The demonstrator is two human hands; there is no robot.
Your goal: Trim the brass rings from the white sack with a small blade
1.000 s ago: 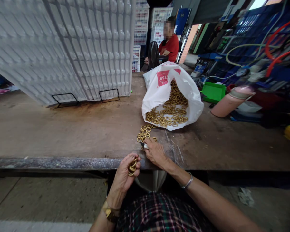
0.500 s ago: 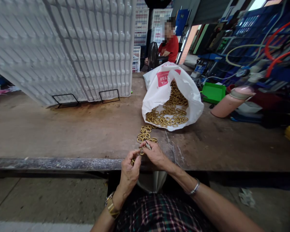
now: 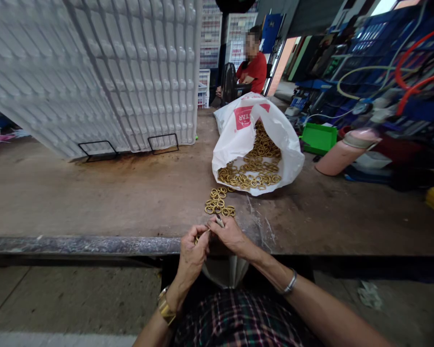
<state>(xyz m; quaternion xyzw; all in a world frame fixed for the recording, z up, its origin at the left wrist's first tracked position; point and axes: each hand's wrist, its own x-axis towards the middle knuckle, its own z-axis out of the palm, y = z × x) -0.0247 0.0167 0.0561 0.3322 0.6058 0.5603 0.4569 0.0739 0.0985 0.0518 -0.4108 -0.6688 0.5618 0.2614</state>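
Note:
My left hand [image 3: 191, 253] is closed at the table's front edge, pinching a brass-coloured ring between thumb and fingers. Part of another ring [image 3: 196, 239] shows in its curled fingers. My right hand [image 3: 232, 237] meets it fingertip to fingertip and grips a small pale tool [image 3: 220, 221] with a dark end; its exact kind is too small to tell. The fingers mostly hide the ring being held. Just beyond the hands, several loose brass rings [image 3: 217, 205] lie on the tabletop. Behind them a white plastic bag [image 3: 228, 144] lies on its side, its mouth facing me, with many more rings [image 3: 262, 149] inside.
Tall white ribbed plastic sheets [image 3: 144, 72] stand in black wire holders [image 3: 163, 143] on the wooden table [image 3: 94, 197]. To the right are a green tray [image 3: 318, 139] and a tilted pink bottle [image 3: 342, 154]. A person in red [image 3: 255, 70] sits beyond the table, near a black fan [image 3: 228, 82].
The ring that showed between both hands' fingertips is now mostly covered by the fingers. My right hand has shifted slightly down and left, uncovering more of the loose rings.

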